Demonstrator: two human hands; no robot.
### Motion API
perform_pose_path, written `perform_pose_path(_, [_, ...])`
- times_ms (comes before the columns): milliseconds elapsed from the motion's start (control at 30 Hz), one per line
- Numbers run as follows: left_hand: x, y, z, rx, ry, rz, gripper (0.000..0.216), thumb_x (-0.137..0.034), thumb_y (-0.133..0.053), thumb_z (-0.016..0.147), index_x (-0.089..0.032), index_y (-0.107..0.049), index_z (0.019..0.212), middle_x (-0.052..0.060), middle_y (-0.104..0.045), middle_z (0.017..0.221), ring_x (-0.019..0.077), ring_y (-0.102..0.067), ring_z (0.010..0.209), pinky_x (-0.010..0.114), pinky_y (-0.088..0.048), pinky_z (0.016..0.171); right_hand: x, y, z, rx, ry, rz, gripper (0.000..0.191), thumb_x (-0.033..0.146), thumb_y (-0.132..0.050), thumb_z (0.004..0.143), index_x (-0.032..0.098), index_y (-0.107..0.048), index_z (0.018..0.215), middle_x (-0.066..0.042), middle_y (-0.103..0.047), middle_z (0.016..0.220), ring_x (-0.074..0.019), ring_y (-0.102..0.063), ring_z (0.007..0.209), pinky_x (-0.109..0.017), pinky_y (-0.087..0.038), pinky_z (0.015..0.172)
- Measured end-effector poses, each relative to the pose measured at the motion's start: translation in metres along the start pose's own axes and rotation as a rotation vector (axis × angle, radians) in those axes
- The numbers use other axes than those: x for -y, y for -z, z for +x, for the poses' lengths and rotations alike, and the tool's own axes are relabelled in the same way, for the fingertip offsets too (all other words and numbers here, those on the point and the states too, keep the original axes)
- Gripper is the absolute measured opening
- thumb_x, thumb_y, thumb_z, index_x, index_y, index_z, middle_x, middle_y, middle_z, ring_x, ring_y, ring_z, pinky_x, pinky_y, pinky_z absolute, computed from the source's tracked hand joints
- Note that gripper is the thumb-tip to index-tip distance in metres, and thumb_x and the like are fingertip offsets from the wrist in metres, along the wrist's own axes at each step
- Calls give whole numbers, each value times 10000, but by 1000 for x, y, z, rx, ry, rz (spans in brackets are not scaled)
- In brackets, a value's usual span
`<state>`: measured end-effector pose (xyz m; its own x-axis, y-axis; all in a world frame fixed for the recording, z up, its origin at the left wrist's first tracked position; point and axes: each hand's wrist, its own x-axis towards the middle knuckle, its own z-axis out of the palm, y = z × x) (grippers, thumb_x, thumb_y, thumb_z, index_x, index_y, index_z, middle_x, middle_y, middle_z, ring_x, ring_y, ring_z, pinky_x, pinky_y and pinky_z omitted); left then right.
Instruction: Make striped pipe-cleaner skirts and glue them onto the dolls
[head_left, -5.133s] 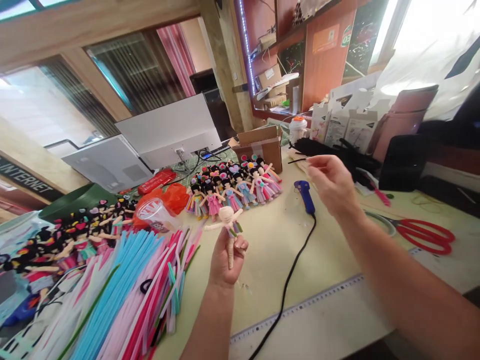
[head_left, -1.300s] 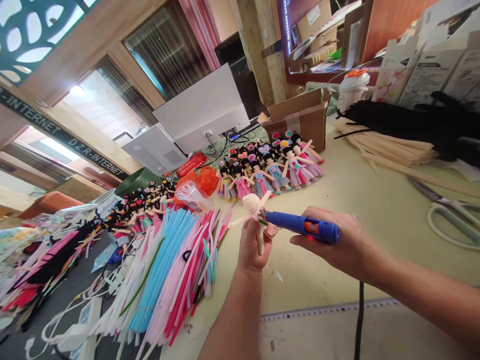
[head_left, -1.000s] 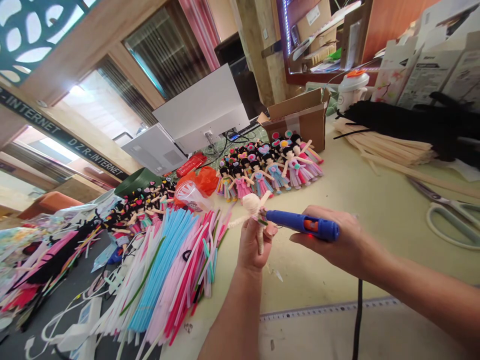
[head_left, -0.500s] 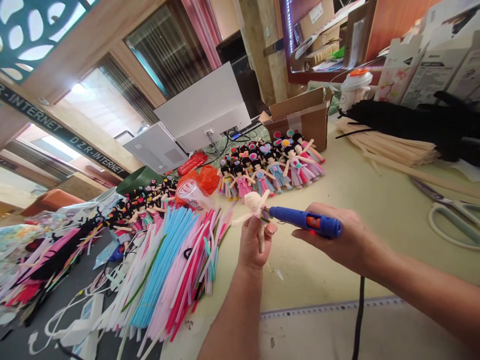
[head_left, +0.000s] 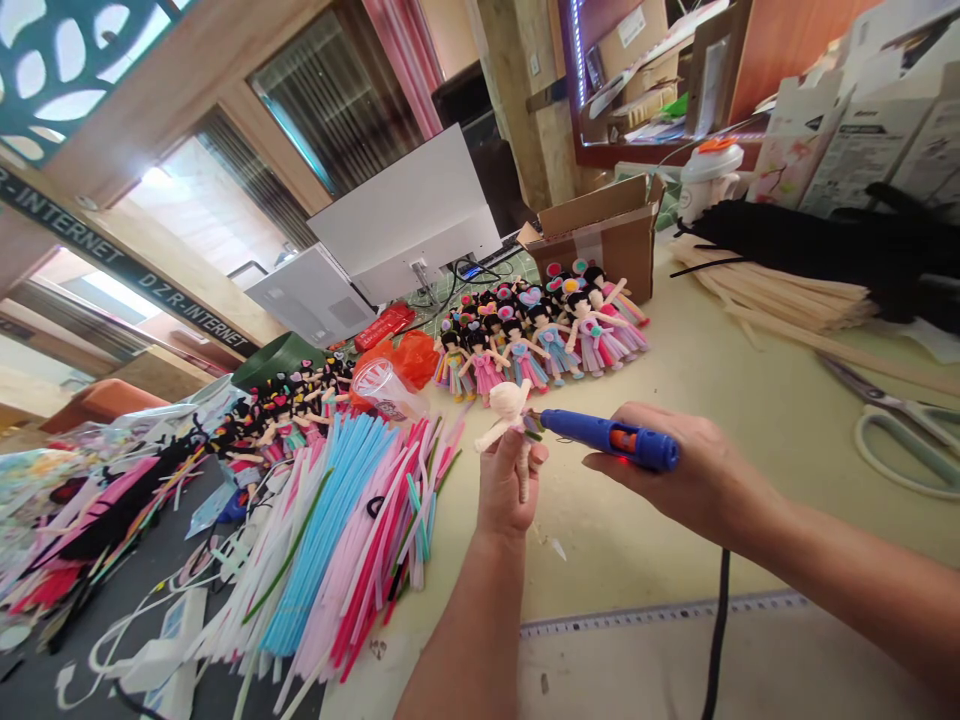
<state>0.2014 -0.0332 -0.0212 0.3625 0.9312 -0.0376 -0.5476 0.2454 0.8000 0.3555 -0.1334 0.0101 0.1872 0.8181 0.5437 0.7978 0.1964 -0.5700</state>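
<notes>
Cream pipe-cleaner doll (head_left: 510, 415) held upright above table (head_left: 720, 400), left hand (head_left: 504, 490) fingers closed round its legs. Right hand (head_left: 690, 475) wrapped round blue glue gun (head_left: 604, 437), nozzle touching doll just below head. Judgement: keep doll steady, small dab only, fingertips away from hot tip. Finished dolls (head_left: 540, 335) in row behind; coloured pipe cleaners (head_left: 337, 530) heaped beside left hand; scissors (head_left: 896, 425) well apart.

"DZR-INTERNET" is read in white letters on a dark sign strip (head_left: 127, 272), far up and left of the fingers; print on the cartons is not legible.
</notes>
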Motion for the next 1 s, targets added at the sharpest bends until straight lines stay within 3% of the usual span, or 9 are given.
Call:
perform_pose_path(467, [0, 1, 1, -3, 8, -23, 403, -422, -928, 556, -172, -662, 726, -63, -557, 549, 82, -511, 571, 239, -374, 581, -1, 1, 0, -6, -24, 4, 275, 388, -622, 815, 266, -436, 653, 55, -482, 535, -133, -434, 452, -269, -346, 441])
perform_pose_path(1000, [1, 2, 2, -12, 11, -41, 399, -426, -935, 541, -176, -690, 734, -49, -670, 689, 44, -465, 521, 228, -389, 569, -5, -2, 0, -35, -58, 28, 331, 470, -599, 828, 264, -425, 636, 60, -461, 527, -129, -385, 442, -261, -317, 424])
